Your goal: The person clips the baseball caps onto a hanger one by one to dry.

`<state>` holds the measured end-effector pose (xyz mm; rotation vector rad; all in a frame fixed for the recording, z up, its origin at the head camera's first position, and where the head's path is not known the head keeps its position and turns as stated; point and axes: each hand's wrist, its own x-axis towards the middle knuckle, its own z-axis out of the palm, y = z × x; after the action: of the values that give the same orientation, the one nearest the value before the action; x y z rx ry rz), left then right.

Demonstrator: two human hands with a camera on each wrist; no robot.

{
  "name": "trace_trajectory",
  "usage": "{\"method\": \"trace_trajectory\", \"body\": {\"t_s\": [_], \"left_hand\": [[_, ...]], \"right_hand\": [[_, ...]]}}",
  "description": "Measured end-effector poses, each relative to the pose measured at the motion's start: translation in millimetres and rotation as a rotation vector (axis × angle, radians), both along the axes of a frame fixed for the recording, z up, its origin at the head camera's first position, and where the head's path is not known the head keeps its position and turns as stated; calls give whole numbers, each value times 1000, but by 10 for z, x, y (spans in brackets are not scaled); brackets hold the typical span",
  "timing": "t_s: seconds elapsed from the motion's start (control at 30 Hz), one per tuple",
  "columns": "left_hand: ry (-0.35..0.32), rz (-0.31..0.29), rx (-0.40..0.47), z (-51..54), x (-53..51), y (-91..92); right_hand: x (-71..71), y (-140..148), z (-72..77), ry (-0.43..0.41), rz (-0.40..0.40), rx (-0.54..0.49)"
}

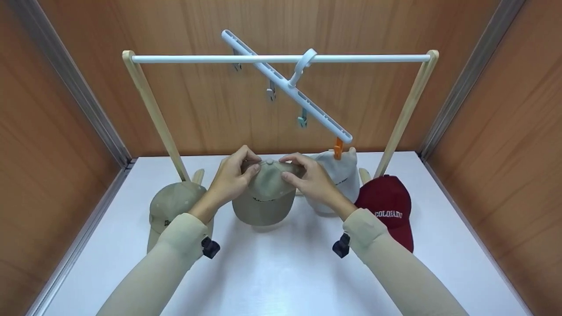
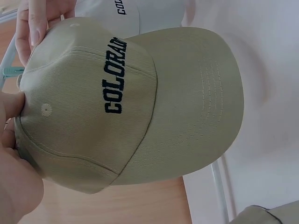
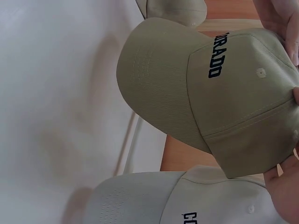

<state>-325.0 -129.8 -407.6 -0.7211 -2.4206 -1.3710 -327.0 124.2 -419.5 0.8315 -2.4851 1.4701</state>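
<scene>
Both hands hold an olive cap up by its crown, brim pointing down, in the middle of the head view. My left hand pinches the crown's left side, thumb in front; my right hand pinches its right side the same way. Dark COLORADO lettering crosses the front of the cap in the left wrist view. Above the cap hangs a pale blue hanger with several clips. A teal clip shows beside the crown in the left wrist view; whether it touches the cap I cannot tell.
The hanger hooks over a white rail on wooden posts. An orange clip at its near end meets a pale grey cap. Another olive cap is at the left, a dark red cap at the right. Wooden panels stand around the white table.
</scene>
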Motion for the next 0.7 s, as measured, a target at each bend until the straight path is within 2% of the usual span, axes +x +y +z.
{"method": "trace_trajectory", "body": {"t_s": [0.43,0.7], "left_hand": [[5,-25,20,164,-49,120],[23,-58,38,227,-73,181]], "right_hand": [[-78,85,144,-3,3,-55],[-126,92,284,-4,-80,-64]]}}
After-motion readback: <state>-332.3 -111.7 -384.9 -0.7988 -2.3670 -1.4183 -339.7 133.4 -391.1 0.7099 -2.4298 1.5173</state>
